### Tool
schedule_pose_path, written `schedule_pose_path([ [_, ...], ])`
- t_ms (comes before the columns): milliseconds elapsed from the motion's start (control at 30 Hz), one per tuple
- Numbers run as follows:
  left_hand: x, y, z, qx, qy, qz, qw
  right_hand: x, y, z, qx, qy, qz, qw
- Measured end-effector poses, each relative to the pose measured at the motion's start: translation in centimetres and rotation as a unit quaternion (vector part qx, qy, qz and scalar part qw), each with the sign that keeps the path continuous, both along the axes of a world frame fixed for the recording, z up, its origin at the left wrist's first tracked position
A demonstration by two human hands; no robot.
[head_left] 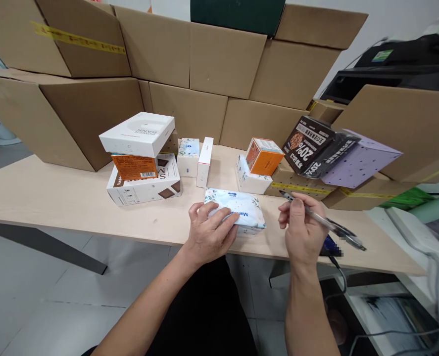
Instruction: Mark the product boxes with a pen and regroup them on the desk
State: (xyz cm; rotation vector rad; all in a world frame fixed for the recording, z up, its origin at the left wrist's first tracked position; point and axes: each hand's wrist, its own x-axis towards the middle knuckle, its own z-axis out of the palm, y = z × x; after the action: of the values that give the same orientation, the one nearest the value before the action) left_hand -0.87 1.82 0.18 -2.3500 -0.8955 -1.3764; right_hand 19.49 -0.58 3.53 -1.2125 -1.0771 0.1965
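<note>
My left hand (214, 230) rests over the left part of a white and pale blue tissue pack (243, 205) near the table's front edge. Its fingers curl across the top and grip the pack; the thumb is partly visible on the near side. To the right, my right hand (304, 230) holds a pen (317, 215) between thumb and fingers, its tip pointing left towards the pack but apart from it. Just behind the pack stand a narrow white box (205, 163) and a second tissue pack (251, 179) bearing an orange box (265, 157).
A white power bank box (139, 133) tops a stack on the left, over an orange box (135, 166) and a white box (145, 190). At right, a dark box (308, 143) and a lilac box (360, 158) lean on cartons. Cardboard walls (189, 109) enclose the back.
</note>
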Motion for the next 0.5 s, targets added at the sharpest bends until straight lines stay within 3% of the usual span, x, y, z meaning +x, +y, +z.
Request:
schedule_pose_path([
  [67,0.0,0.0,0.0,0.003,-0.001,0.003,1.0,2.2,0.0,-1.0,-0.06,-0.134,-0.032,0.989],
  [100,0.0,0.0,-0.1,0.001,-0.002,0.004,1.0,3.2,0.0,-1.5,-0.097,-0.222,-0.034,0.97],
  [233,0.0,0.0,-0.2,0.007,-0.004,0.007,1.0,5.0,0.7,-2.9,-0.247,-0.489,-0.026,0.836],
  [333,0.0,0.0,-0.1,0.016,0.001,0.011,1.0,4.3,1.6,-3.0,-0.305,-0.559,-0.02,0.771],
  [500,0.1,0.0,0.2,0.03,0.002,0.021,0.999,3.1,2.5,-2.3,-0.338,-0.586,-0.007,0.736],
])
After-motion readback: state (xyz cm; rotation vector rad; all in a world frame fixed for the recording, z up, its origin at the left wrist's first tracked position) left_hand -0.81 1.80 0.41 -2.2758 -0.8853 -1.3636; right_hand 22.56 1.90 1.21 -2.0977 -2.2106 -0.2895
